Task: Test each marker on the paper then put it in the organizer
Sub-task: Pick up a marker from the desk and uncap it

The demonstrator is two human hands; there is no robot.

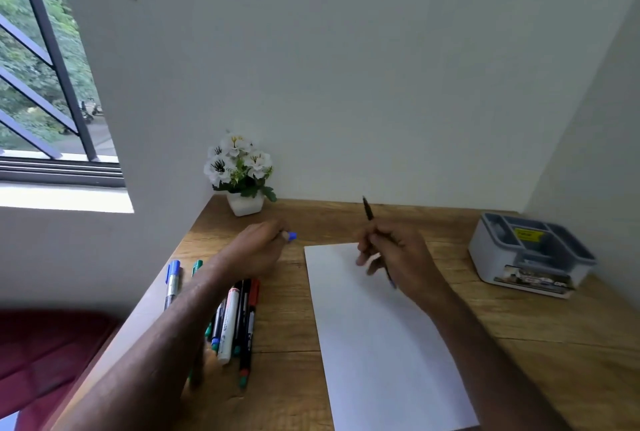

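Note:
A white sheet of paper (377, 337) lies on the wooden desk (540, 333). My right hand (398, 257) grips a thin dark marker (368, 209) over the paper's upper part, its tip pointing down under my palm. My left hand (258, 248) rests on the desk left of the paper and pinches a blue cap (292, 236). Several markers (235, 323) lie in a bunch beneath my left forearm, and a blue-capped marker (172, 283) lies near the desk's left edge. The grey organizer (530, 254) stands at the far right, apart from both hands.
A small white pot of white flowers (242, 174) stands in the back left corner of the desk. Walls close in behind and on the right. A window is at the left, and a dark red cushion (45, 354) sits below the desk's left edge.

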